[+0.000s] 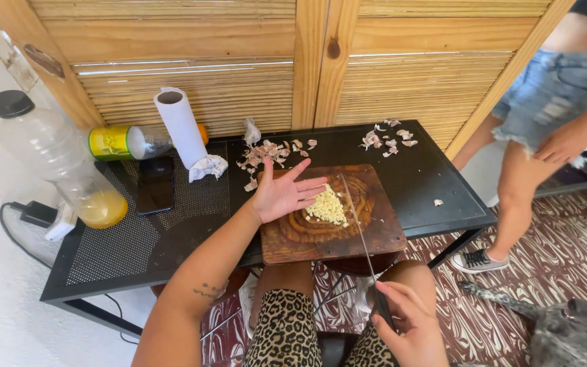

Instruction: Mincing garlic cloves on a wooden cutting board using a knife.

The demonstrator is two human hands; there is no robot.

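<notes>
My left hand lies open, palm up and fingers spread, at the left edge of the wooden cutting board, its fingertips just beside the heap of chopped garlic in the board's middle; my right hand is closed around the dark handle of a long knife, whose blade runs across the board just right of the garlic; the board sits on the black mesh table; garlic skins lie scattered behind it; further left stand a paper towel roll, a dark phone and a clear plastic bottle with yellow liquid; another person's legs stand at the right.
</notes>
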